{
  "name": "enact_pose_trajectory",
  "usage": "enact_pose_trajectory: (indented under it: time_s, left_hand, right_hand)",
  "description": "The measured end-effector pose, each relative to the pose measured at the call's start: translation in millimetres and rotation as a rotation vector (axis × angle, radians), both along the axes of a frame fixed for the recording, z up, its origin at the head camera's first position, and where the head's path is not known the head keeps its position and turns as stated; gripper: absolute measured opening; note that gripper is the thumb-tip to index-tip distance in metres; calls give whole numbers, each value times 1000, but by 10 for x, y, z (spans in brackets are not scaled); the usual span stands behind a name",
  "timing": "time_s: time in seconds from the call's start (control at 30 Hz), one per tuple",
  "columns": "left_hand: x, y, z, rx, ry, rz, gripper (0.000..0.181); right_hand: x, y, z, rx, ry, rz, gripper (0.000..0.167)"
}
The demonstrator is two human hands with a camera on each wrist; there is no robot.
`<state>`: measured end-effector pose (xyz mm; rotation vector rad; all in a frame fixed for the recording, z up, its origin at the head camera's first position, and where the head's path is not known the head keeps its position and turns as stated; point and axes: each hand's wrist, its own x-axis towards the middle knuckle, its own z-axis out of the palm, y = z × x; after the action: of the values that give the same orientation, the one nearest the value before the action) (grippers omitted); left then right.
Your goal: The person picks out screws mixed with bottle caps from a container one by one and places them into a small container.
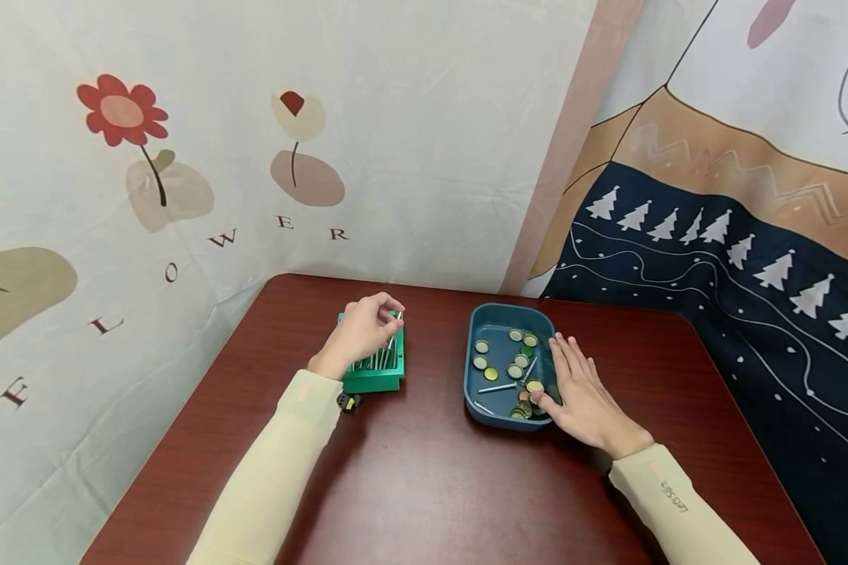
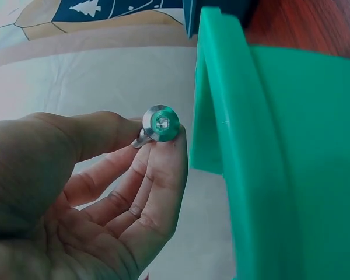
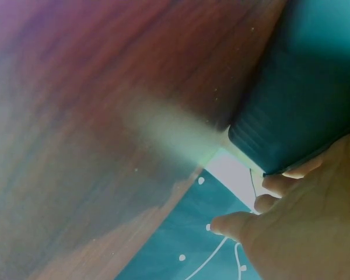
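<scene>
My left hand (image 1: 367, 326) is over the green box (image 1: 374, 383) and pinches a screw between thumb and fingertips. In the left wrist view the screw (image 2: 161, 123) shows its round silver head with a recess in the centre, beside the green wall. Several long metal screws (image 1: 378, 359) lie inside the box, partly covered by the hand. Against the right rim of the blue tray (image 1: 475, 396) rests my right hand (image 1: 586, 400), its fingers straight and its thumb over the edge. Round caps like bottle caps (image 1: 491, 374) and a few screws (image 1: 498, 388) lie in that tray.
Both containers stand on a dark red-brown table (image 1: 424, 486), a gap of tabletop between them. A small black and yellow object (image 1: 349, 403) is by the left cuff. Printed cloth (image 1: 424, 157) hangs behind the table's far edge.
</scene>
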<state>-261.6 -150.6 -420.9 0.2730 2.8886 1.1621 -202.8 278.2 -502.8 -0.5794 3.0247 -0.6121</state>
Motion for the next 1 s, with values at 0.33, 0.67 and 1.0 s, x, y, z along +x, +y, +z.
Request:
enact_pose_trajectory:
  time_s: [0.33,0.67,1.0]
  left_hand:
    - [-71,-163,33,-71,-15,8,27]
    - [-126,-258,12,-210,-94,-34,30]
    - [-196,-270,2,-368,-128,-70,29]
  right_hand:
    - [9,-3,13,-7,-11,-5,102]
    - [1,-7,-3,0,-7,-3,102]
    - [-4,-4,3,-3,-8,-6,102]
